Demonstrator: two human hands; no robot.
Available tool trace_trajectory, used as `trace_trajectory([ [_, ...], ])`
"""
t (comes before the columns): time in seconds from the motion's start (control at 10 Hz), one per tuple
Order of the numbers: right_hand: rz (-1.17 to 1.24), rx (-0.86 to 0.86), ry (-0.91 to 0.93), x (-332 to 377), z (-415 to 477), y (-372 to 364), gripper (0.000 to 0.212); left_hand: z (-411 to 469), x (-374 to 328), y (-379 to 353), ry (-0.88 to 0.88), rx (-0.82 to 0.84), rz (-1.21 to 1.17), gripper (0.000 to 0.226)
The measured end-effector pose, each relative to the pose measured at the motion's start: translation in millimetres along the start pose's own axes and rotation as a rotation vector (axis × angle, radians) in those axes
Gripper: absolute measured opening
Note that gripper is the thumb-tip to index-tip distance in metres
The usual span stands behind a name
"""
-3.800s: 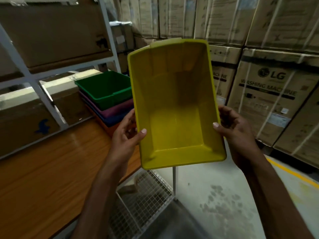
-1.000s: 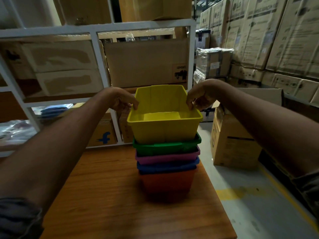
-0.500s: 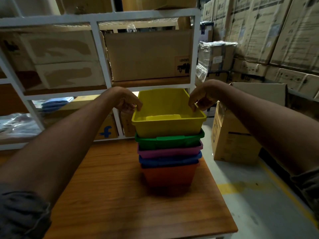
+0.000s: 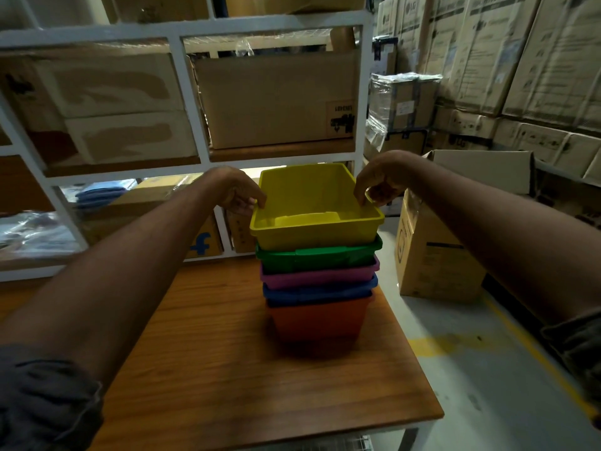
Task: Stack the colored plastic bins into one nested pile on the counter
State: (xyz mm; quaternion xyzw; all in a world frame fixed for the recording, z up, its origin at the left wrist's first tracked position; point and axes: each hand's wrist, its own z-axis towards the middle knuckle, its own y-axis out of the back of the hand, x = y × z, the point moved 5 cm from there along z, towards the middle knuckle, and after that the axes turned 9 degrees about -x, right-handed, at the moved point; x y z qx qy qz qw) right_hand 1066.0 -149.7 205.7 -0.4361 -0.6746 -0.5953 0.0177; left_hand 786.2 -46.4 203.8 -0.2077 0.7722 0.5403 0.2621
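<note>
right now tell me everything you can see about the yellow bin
The yellow bin is a rectangular, open-topped tub of smooth, glossy plastic with a rolled rim and tapered walls. It is empty and upright, nested as the top piece of the pile, sitting in the green bin above the pink, blue and orange ones on the wooden counter. The left hand pinches its left rim and the right hand its right rim. Its inside shows a raised step along the near wall.
</note>
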Motion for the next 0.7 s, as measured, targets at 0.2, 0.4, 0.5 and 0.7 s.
trace_trajectory([
  [0.2,0.081,-0.073,0.025,-2.3,-13.4,-0.1,0.022,-11.4,4.2,1.8,0.006,-0.029,-0.089,0.014],
  [0.4,0.231,-0.121,0.035,-1.6,-33.7,8.3,0.025,-33.1,-0.3,10.8,-0.117,-0.173,-0.296,0.03],
  [0.5,0.285,-0.087,0.059,-4.0,-47.5,9.7,0.029,-45.8,4.3,11.6,-0.181,-0.209,-0.385,0.03],
  [0.7,0.449,-0.169,0.191,-15.2,-80.2,6.4,0.024,-77.2,21.1,7.9,-0.295,-0.33,-0.509,0.014],
])
